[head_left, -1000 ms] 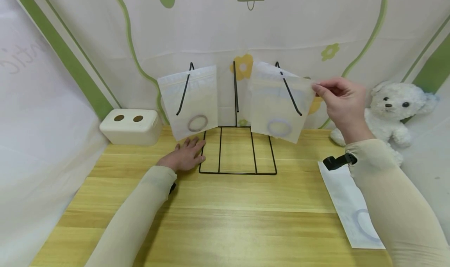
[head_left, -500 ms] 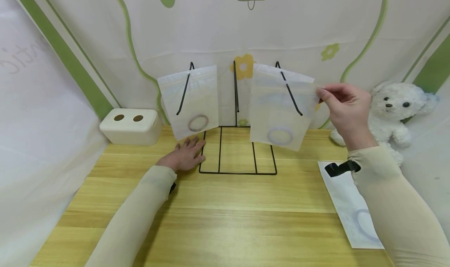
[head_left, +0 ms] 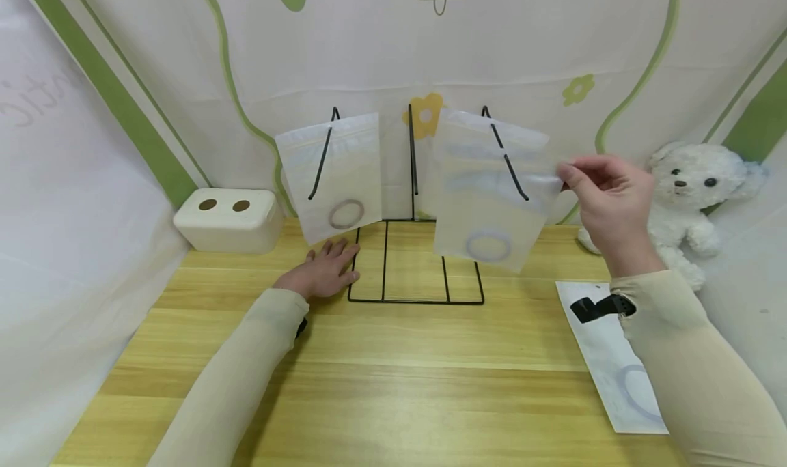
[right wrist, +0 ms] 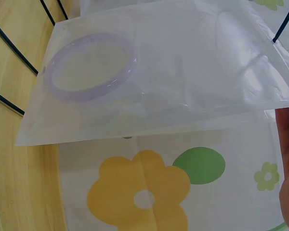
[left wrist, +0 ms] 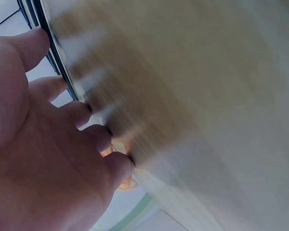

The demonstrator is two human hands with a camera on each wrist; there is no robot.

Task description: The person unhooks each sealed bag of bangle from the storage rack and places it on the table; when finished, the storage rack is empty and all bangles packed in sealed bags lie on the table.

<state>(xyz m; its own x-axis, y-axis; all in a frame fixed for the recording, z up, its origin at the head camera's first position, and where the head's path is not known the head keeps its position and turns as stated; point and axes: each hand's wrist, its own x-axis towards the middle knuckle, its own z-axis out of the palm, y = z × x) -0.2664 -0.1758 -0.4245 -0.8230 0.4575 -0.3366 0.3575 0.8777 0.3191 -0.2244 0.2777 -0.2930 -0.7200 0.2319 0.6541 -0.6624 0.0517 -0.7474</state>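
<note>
My left hand (head_left: 322, 270) lies with its fingers spread on the wooden table, fingertips at the left edge of the black wire rack (head_left: 415, 303). My right hand (head_left: 611, 197) pinches the upper right corner of a translucent zip bag (head_left: 476, 211) on the rack's right prong. A pale lavender bangle (right wrist: 91, 67) shows through this bag. Behind it, higher on the same prong, another bag's top edge (head_left: 529, 134) is visible. A similar bag (head_left: 344, 166) with a brownish bangle (head_left: 346, 214) hangs on the left prong. The middle prong (head_left: 413, 153) carries no bag.
A white box (head_left: 227, 221) with two round holes stands at the back left. A white plush bear (head_left: 685, 201) sits at the back right. Partly under my right forearm lies another pale bag (head_left: 605, 358) with a bangle. A patterned curtain (head_left: 369, 37) hangs behind the rack.
My right hand has moved slightly right and down, drawing the front bag forward along the right prong. The bag behind now shows apart from it. My left hand has stayed in place.
</note>
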